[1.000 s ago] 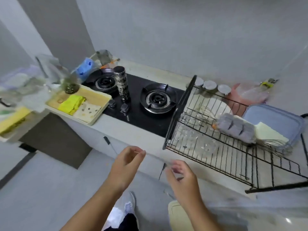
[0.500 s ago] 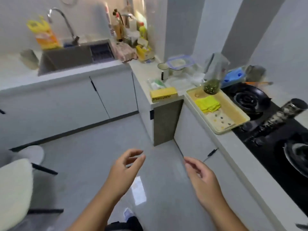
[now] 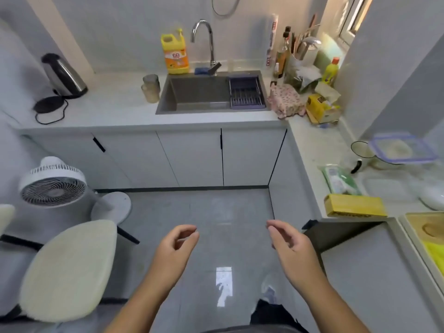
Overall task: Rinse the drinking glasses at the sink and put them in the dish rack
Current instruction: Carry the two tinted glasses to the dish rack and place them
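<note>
Straight ahead across the floor is the grey sink (image 3: 192, 94) with a chrome tap (image 3: 204, 39). Two drinking glasses (image 3: 151, 88) stand close together on the counter just left of the sink. A small purple drain rack (image 3: 245, 93) sits in the sink's right side. My left hand (image 3: 175, 248) and my right hand (image 3: 288, 246) hang over the floor in front of me, far from the sink, fingers loosely curled and holding nothing. The black wire dish rack is out of view.
A yellow detergent bottle (image 3: 175, 52) stands behind the sink and a kettle (image 3: 63, 74) at the far left. A fan (image 3: 52, 181) and a cream chair (image 3: 69, 267) stand on the left. The right counter (image 3: 312, 140) carries boxes, a lidded container (image 3: 402, 149) and bottles.
My view has swung left from the stove and black dish rack to face the sink. Both hands stay empty in front of me.
</note>
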